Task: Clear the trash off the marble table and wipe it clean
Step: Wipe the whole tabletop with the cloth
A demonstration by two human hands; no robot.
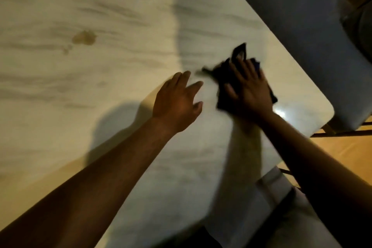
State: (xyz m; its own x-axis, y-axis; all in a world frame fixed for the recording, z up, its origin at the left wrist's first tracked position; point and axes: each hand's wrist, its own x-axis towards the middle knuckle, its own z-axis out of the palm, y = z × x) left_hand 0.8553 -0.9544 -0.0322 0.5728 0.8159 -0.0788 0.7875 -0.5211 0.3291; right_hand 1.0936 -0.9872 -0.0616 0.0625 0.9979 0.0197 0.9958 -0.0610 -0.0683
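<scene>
From the head view, a big pale marble bench (100, 16) with grey streaks fills most of the picture. A dark, crumpled cloth (227, 86) lies flat on the bench, close to the bench's rounded corner. The right hand (248, 92) lies on top of the cloth with its fingers spread out straight, pressing the cloth down on the marble. One pointed end of the cloth sticks up past the fingertips. The left hand (178, 99) is just beside the cloth, on the side away from the corner. Its fingers are loose and apart, and it holds nothing. I cannot tell if it touches the bench. Both hands are a bit blurry. A brown splotchy stain (84, 37) sits on the marble well apart from the cloth, further from the corner, with small brown spots beside it. A grey padded chair (302, 26) stands just past the bench edge near the cloth.
</scene>
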